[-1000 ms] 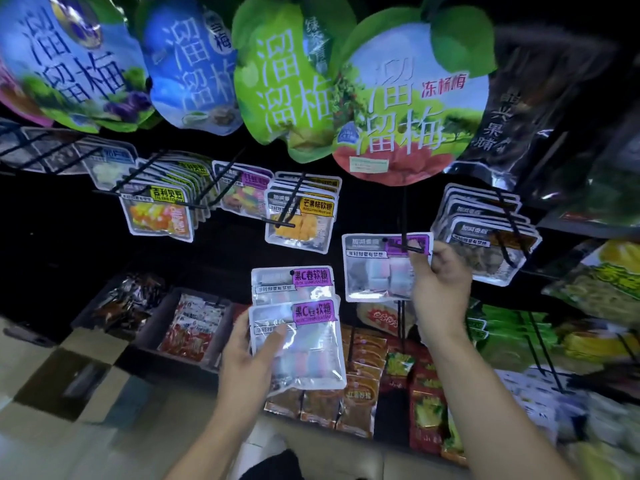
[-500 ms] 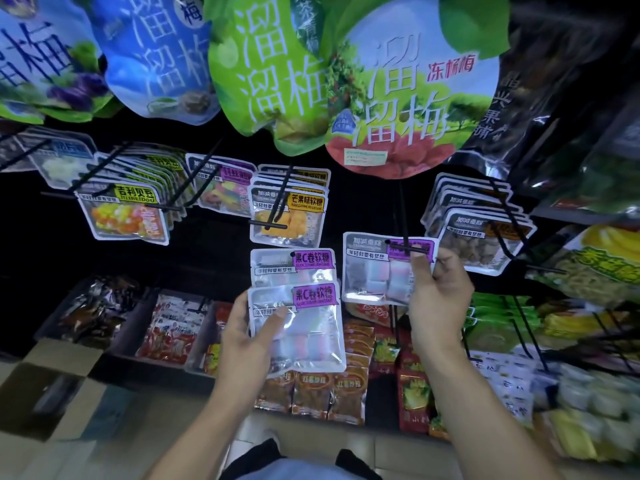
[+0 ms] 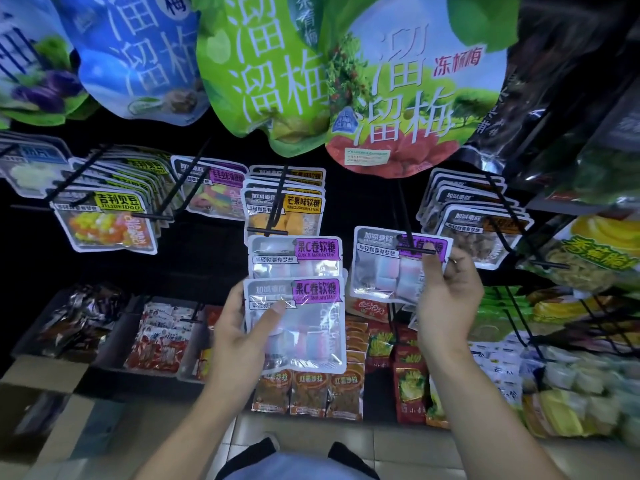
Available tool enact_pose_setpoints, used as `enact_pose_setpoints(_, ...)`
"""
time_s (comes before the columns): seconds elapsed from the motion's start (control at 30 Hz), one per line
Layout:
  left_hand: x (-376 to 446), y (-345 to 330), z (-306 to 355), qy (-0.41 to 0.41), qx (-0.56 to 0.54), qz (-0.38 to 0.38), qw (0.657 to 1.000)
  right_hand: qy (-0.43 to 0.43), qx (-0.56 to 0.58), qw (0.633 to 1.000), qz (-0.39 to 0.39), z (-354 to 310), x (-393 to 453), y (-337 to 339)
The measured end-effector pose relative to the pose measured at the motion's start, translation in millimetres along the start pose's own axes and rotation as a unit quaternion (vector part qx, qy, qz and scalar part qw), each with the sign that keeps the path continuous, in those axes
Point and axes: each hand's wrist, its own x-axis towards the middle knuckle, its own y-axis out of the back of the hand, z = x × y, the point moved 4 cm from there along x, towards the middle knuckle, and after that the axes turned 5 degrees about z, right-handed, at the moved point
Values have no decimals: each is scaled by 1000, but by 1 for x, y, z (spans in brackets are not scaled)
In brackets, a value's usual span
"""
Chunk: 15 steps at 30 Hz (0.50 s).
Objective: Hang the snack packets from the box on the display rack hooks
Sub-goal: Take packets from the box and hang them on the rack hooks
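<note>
- The snack packets are flat clear pouches with a white border, a grey brand panel at top left and a purple label with black characters at top right; pink, blue and white soft candy pieces show through the film.
- The left hand (image 3: 242,327) has its grip closed on a small stack of these packets (image 3: 294,320), thumb pressed across the front of the nearest one and fingers behind; a second packet (image 3: 296,258) of the stack sticks up above the first, so only its upper half shows.
- The right hand (image 3: 446,296) pinches one more packet (image 3: 388,268) by its right edge, thumb in front and fingers behind, holding it up at an empty-looking black hook (image 3: 415,250) of the display rack; the hook's crossbar lies across the packet's purple label.
- Whether the hook has passed through the packet's hanging hole cannot be told, as the bar and thumb cover that spot.
- The held stack is left of and slightly lower than the single packet, with a narrow gap between them.
- At the near left a cardboard box (image 3: 38,393) is cut off by the frame's edge; its contents are too dark to make out.
- Neighbouring hooks carry full rows of mango packets (image 3: 284,209) behind the stack and brown-filled packets (image 3: 474,223) to the right of the right hand.
- Large plum bags (image 3: 398,81) overhang the top, hiding the upper rack.
- The lower shelves are dim and blurred.
</note>
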Motion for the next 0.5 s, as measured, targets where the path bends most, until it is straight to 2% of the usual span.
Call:
enact_pose_setpoints(0.4,14,-9,6,-5,10,-63,998,-37,-40,998,-31,23,58,-39)
enact_pose_setpoints(0.5,16,-10,6,-2,16,-71,997,-55,-34,998,-12,22,55,-36)
